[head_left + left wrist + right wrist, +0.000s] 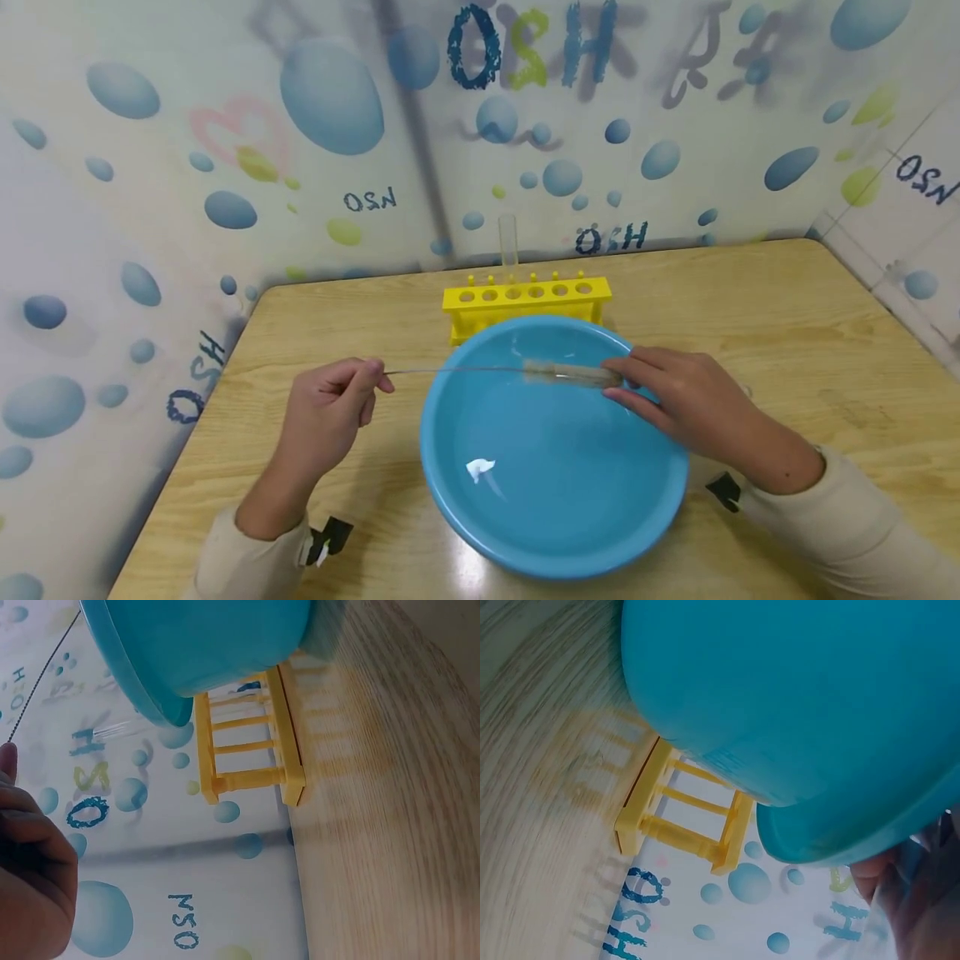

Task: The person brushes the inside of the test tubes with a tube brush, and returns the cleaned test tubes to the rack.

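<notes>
My left hand (330, 412) pinches the end of a thin twisted-wire handle belonging to a test tube brush (450, 369). The bristles sit at the mouth of a test tube (581, 376), partly inside it. My right hand (693, 404) grips that tube by its other end, between thumb and fingers. Tube and brush lie roughly level above a blue basin (432, 467). In the left wrist view the wire (43, 675) slants up from the fingers. The basin (780, 697) hides most of the right hand's work in the right wrist view.
Behind the basin stands a yellow test tube rack (525, 298) with another clear test tube (508, 237) upright at its back. The wooden table (360, 325) meets a patterned wall (420, 167). Dark tabs (335, 533) hang by the sleeves.
</notes>
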The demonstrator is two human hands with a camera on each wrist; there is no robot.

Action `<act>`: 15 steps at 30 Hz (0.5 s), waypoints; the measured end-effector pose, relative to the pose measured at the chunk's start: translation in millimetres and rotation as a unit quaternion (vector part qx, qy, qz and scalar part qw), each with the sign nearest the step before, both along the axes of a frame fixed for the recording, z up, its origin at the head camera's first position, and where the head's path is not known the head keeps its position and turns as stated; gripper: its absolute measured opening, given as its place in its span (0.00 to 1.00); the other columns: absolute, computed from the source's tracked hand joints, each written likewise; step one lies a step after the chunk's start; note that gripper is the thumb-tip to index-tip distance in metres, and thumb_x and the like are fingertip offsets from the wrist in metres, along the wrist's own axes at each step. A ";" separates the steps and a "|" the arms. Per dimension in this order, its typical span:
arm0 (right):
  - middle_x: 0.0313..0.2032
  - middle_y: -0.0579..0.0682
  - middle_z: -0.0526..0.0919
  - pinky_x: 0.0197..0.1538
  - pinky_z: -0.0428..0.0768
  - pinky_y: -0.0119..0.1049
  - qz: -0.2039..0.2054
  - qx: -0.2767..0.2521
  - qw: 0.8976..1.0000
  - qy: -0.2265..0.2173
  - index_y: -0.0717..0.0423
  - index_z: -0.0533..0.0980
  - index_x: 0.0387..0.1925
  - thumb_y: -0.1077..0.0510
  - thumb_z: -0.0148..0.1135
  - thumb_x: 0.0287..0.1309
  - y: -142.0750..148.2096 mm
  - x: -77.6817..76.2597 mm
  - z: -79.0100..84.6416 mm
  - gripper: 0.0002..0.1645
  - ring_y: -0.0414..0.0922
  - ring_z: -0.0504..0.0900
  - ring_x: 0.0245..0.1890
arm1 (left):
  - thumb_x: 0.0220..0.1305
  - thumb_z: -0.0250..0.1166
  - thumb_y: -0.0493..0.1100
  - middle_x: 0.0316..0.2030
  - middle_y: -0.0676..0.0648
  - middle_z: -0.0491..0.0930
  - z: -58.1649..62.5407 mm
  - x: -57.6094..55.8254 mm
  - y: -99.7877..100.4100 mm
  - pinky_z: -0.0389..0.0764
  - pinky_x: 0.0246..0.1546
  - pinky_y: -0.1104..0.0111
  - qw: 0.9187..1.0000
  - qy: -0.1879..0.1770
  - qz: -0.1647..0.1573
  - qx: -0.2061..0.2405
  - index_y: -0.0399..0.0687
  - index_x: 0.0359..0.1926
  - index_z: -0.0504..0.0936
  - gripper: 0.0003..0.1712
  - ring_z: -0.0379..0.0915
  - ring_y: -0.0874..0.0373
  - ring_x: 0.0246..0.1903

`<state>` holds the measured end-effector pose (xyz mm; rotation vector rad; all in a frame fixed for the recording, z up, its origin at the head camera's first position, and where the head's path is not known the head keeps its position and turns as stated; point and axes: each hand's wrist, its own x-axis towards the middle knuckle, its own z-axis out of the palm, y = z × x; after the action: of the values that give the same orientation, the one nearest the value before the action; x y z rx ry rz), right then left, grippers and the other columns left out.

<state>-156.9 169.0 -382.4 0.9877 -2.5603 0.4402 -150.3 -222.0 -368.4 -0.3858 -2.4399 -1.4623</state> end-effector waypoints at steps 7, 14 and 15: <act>0.33 0.44 0.84 0.28 0.80 0.26 0.006 -0.004 1.000 0.011 0.51 0.83 0.49 0.33 0.44 0.70 -1.7 0.6 -2.1 0.33 0.35 0.79 0.27 | 0.72 0.61 0.39 0.10 0.54 0.68 -1.0 2.1 2.5 0.65 0.14 0.68 1.000 -0.012 -0.012 -0.015 0.47 0.26 0.85 0.15 0.62 0.60 0.12; 0.28 0.42 0.81 0.25 0.73 0.23 0.021 -0.013 0.999 0.044 0.52 0.84 0.47 0.31 0.32 0.72 -4.5 -1.0 -5.3 0.41 0.32 0.73 0.24 | 0.74 0.60 0.43 0.11 0.54 0.70 0.6 3.7 7.2 0.64 0.13 0.67 0.999 -0.035 -0.025 -0.030 0.50 0.26 0.85 0.17 0.63 0.59 0.13; 0.29 0.42 0.81 0.25 0.74 0.23 0.022 -0.013 0.999 0.044 0.52 0.84 0.47 0.31 0.32 0.72 -4.9 -1.2 -5.7 0.41 0.32 0.74 0.24 | 0.73 0.60 0.43 0.11 0.54 0.70 0.4 4.4 7.6 0.64 0.13 0.67 0.999 -0.032 -0.026 -0.033 0.51 0.26 0.85 0.17 0.63 0.60 0.12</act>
<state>-158.1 164.1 -388.1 1.0334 -2.4526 0.4302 -145.9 -214.4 -368.0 -0.4255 -2.5518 -1.4378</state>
